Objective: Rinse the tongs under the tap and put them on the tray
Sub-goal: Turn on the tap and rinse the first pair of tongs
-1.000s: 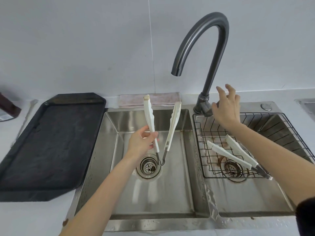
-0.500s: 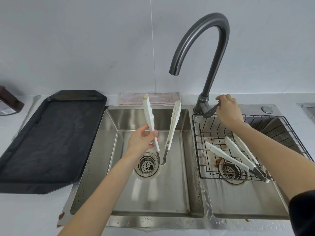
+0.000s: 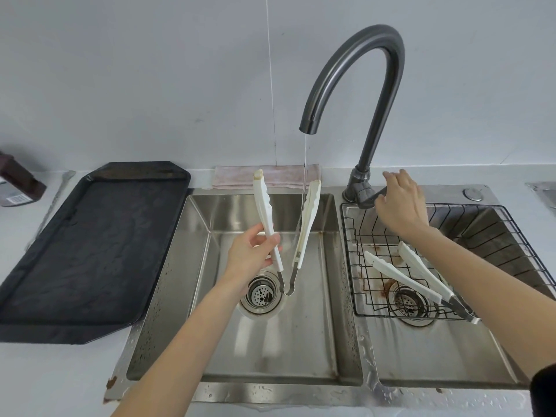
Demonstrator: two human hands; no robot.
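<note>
My left hand (image 3: 251, 255) grips one arm of the white tongs (image 3: 307, 224), held over the left sink basin with tips up and hinge down, arms spread. A thin stream of water falls from the dark grey tap (image 3: 355, 70) spout past the tongs' right arm. My right hand (image 3: 398, 203) rests on the tap's lever at its base. A black tray (image 3: 87, 251) lies on the counter to the left of the sink.
A second pair of white tongs (image 3: 412, 276) lies in the wire basket (image 3: 511, 233) in the right basin. A folded cloth (image 3: 282, 173) lies behind the left basin (image 3: 301, 341). A dark bottle (image 3: 15, 182) stands at the far left.
My right hand came down onto the tap lever and water now runs from the spout. The tongs in my left hand stayed about where they were.
</note>
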